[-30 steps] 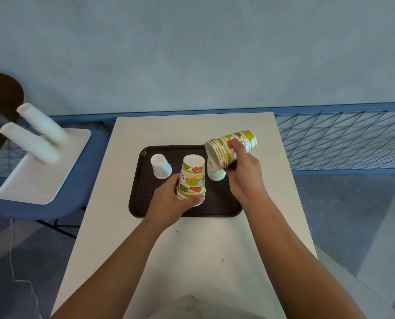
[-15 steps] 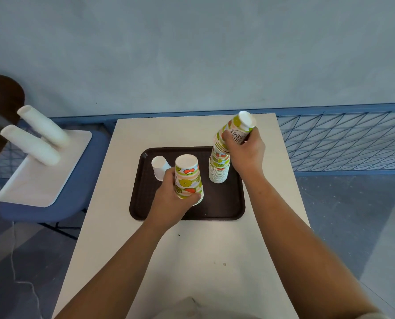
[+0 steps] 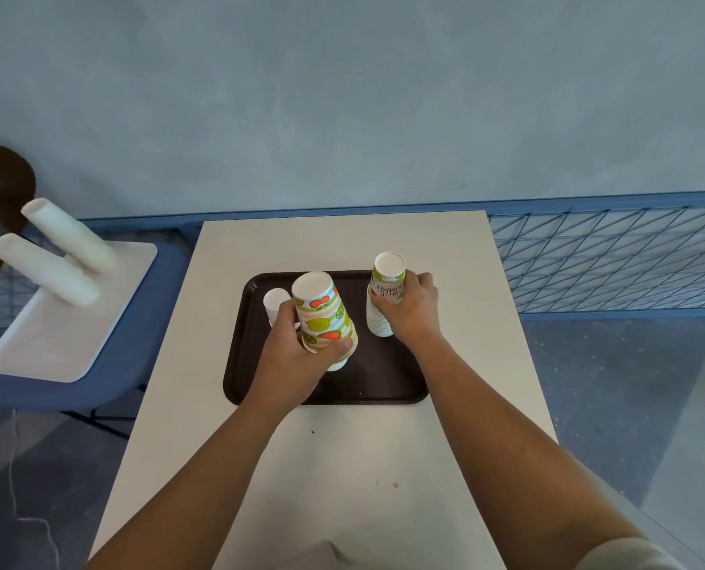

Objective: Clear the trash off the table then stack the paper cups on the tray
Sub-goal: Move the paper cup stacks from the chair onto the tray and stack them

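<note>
Brown tray [image 3: 383, 388], head view: right hand [image 3: 410, 312] is curling round the top cup [image 3: 388, 277], now seating upright on the stack [image 3: 377, 322], tilted half a second back. Left hand [image 3: 297, 355] is gripping the fruit-print cup [image 3: 322, 318], tilted over the tray's middle, probably next to stack.

White 2-tube stand [image 3: 61, 322] on blue chair [image 3: 108, 378] left; blue wire fence [image 3: 610, 257] right, grey wall [image 3: 342, 96] behind.

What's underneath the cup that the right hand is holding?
A white stack of nested paper cups, standing on the dark tray. The right hand hides where the top cup meets it.
</note>
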Motion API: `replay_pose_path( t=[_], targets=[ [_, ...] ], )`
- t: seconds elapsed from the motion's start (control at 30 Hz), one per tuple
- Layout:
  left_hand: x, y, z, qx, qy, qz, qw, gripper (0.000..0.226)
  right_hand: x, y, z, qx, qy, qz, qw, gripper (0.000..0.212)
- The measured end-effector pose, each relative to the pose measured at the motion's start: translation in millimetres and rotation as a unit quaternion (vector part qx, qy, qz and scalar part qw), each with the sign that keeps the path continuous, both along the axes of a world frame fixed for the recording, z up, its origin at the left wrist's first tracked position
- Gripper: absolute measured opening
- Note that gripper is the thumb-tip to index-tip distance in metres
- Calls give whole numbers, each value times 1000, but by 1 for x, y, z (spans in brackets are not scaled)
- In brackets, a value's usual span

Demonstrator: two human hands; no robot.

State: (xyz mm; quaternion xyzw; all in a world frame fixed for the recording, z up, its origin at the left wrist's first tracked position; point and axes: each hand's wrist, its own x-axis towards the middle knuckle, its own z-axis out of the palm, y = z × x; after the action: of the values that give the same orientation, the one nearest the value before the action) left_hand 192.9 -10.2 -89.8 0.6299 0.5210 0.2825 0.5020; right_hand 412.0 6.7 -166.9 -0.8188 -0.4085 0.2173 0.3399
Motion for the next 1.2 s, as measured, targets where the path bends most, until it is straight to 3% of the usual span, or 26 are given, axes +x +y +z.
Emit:
replay_pose_path(
  t=[0.23,0.4,0.6,0.9,1.2],
  targets=[
    [15,12,8,6,-6,-23,1000,76,4,-30,-8,-38,12,-2,999,86],
    [38,26,19,48,-30,-35,998,72,-1,-72,-14,-28,75,-31,996,66],
    [77,51,20,100,-26,-23,994,66,-10,-112,-18,25,129,-65,989,24],
    [116,71,6,132,57,-81,986,72,0,-126,-28,19,160,-21,987,20],
    [129,71,-41,82,111,-83,987,73,11,-122,-27,-2,111,51,993,17]
  ],
)
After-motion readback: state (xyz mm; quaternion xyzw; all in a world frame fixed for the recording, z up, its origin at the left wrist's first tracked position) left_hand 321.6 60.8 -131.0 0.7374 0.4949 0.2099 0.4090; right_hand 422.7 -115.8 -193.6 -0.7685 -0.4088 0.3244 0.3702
